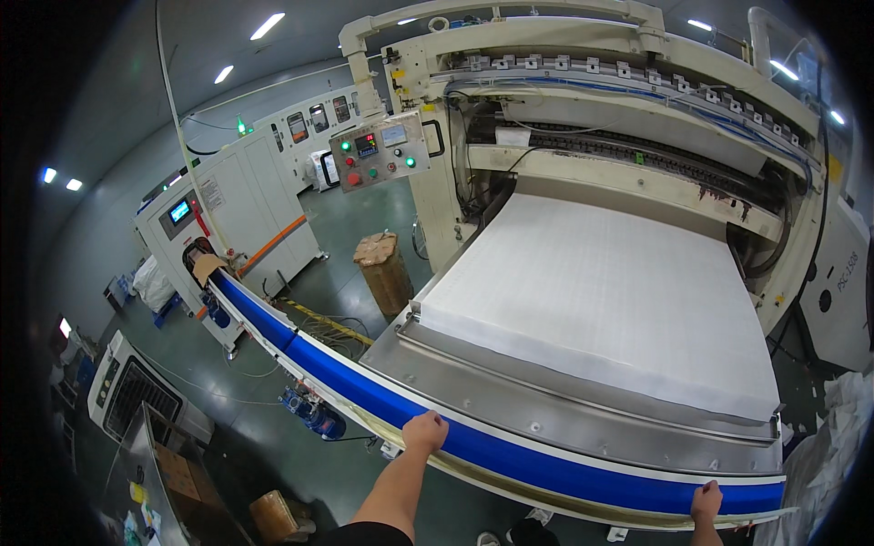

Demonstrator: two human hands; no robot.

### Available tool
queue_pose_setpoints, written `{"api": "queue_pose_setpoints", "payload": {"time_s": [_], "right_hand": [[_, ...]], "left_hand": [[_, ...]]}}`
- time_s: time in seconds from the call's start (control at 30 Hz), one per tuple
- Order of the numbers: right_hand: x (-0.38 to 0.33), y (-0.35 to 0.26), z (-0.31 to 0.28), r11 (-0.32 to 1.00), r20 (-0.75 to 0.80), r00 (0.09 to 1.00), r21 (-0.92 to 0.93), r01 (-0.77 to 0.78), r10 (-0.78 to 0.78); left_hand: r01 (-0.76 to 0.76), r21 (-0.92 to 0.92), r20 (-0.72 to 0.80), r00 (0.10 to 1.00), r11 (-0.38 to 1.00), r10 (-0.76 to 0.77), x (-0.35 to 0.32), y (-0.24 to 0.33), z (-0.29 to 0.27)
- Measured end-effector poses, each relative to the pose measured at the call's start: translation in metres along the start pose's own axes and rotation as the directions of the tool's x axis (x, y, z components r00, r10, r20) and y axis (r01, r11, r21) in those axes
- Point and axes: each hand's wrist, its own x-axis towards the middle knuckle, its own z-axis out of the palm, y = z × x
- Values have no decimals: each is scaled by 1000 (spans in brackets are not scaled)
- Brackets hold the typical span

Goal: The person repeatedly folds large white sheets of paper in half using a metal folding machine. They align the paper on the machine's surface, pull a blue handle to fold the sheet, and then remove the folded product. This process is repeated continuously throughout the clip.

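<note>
A long narrow conveyor with a blue belt (364, 387) runs across in front of me, curving from the far left to the near right. My left hand (425, 431) is curled closed over the belt, near its middle. Toward the belt's right end, my right hand (706, 502) is also closed. The insides of both fists are hidden, and nothing sticks out of them. Beyond the belt, a wide stack of white sheets (601, 291) lies on a metal table (537, 409) at the mouth of a large cream machine (423, 209). Neither hand touches the stack.
A control panel (378, 153) with lit buttons hangs on the machine's left side. Behind the conveyor stands a brown carton (384, 273). A white cabinet (246, 223) is at the belt's far end. Blue motors (314, 416) hang below the belt. White plastic (833, 437) is bunched at right.
</note>
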Motion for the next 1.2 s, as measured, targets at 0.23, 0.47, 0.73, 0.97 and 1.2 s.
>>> {"api": "queue_pose_setpoints", "payload": {"time_s": [0.23, 0.47, 0.73, 0.97, 1.2], "right_hand": [[-2, -4, -3, 1000, 14, 1000, 2, -18, 18], [3, 5, 3, 1000, 25, 1000, -6, -10, 10], [3, 4, 4, 1000, 29, 999, -16, -17, 18], [4, 5, 2, 1000, 18, 1000, 13, 10, -10], [2, 4, 3, 1000, 33, 999, 0, 5, -5]], "left_hand": [[5, 5, -1, 1000, 1000, -5, 1, -1, 2], [7, -1, 3, 1000, 1000, -7, 0, 1, 2], [9, -3, -4, 1000, 1000, -9, 2, -1, 4], [11, -6, -9, 1000, 1000, -11, -1, 3, 1], [3, -13, -23, 1000, 1000, -3, -1, -3, 3]]}}
